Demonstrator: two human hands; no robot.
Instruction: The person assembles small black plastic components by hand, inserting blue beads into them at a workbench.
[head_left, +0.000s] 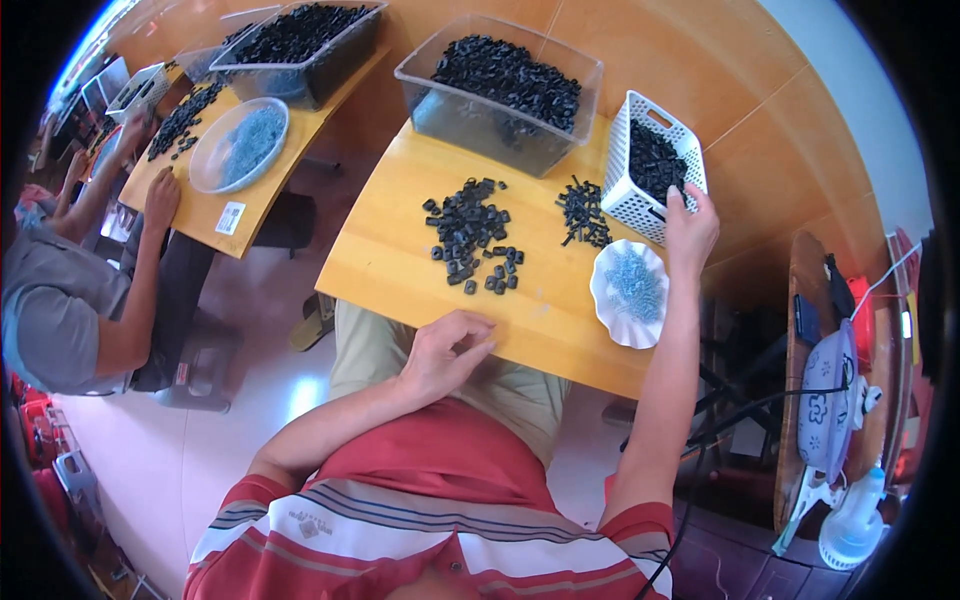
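Observation:
My right hand (692, 225) reaches over the near rim of a white perforated basket (632, 200) filled with small black plastic parts (655, 162). Its fingers are bent together among the parts; what they hold, if anything, is hidden. My left hand (448, 350) rests at the table's front edge, thumb and forefinger apart and nothing visible between them. Beyond it, loose black blocky pieces (468, 228) lie scattered on the yellow table (380, 235). A smaller pile of thin black pieces (583, 212) lies beside the basket. Below that, a white scalloped dish (648, 336) holds small bluish-silver pieces (634, 285).
A large clear bin (470, 135) of black parts stands at the table's back. At left, another person (75, 310) sits at a second table (215, 215) with a round tray (205, 165) and another bin (290, 85). A shelf with a white fan (850, 530) and dangling cables is at right.

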